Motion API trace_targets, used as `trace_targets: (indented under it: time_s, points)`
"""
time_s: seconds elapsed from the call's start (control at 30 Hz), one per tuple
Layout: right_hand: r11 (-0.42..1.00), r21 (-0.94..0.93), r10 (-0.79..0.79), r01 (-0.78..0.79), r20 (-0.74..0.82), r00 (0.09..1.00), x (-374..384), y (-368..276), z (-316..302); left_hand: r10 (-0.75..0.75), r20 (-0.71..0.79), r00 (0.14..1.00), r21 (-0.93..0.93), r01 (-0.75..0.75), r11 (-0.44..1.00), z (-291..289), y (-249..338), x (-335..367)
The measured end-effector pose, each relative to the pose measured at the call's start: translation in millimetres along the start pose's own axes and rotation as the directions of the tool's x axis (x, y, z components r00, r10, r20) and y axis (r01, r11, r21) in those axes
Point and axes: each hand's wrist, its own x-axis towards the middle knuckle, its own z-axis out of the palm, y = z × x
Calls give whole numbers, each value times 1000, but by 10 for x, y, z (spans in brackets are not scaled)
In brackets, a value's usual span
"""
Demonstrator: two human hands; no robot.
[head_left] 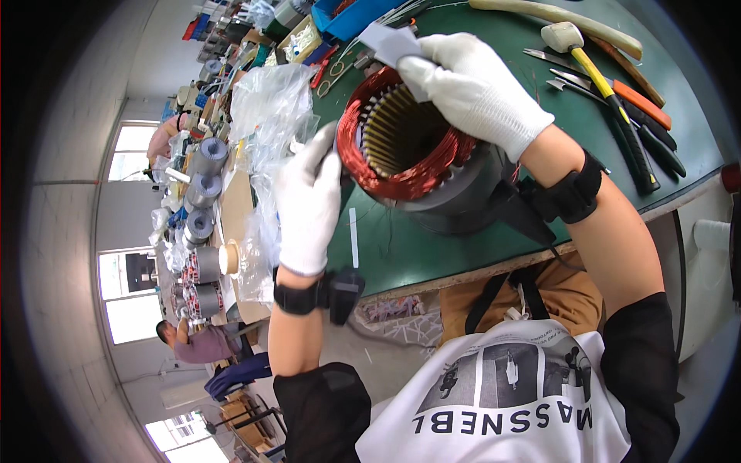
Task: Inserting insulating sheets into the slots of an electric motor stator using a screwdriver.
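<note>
Near the front edge of the green tabletop (432,255), a stator (417,154) is standing tilted, with its open end turned up toward the camera. Copper windings (363,166) are running around its rim, and pale slots are showing inside the bore. The lower part of the stator is a dark grey body.

The left hand (309,204), in a white glove, is lying flat against the left side of the windings, with the fingers stretched and not closed around anything. The right hand (471,89), also gloved, is resting over the far right rim of the stator and is pinching a grey paper piece (390,45) between thumb and fingers. The lower end of the paper is reaching down toward the slots; I cannot tell if it is already inside one. Both wrists are wearing black bands.

Along the right part of the tabletop, a mallet (598,85) with yellow handle is lying, just beside pliers (652,135) and an orange-handled tool (641,104). A long pale stick (556,15) is lying at the far edge. At the left edge, clear plastic bags (266,116) are piled, and farther left more grey stators (202,189) are standing in a row. At the far left corner a blue tray (351,19) is sitting.
</note>
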Motion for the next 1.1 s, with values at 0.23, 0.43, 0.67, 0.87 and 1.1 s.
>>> trace_targets:
  time_s: [0.23,0.43,0.67,0.87,1.1]
  points:
    - [997,-79,-6,6,-8,1000,-11,-9,-31,32,74,997,-12,-31,999,-52,65,109]
    - [967,-236,-104,90,-49,993,-25,-36,9,132,103,986,50,-138,989,-68,45,262]
    - [966,-244,-98,87,-35,995,-14,-15,8,137,37,990,-7,-137,991,-26,20,206]
    - [978,-209,0,-4,-22,1000,-54,-12,6,74,192,979,-27,-70,997,-71,26,226]
    - [989,-144,-26,18,-54,998,-36,-14,13,-37,121,992,-427,85,900,50,-122,239]
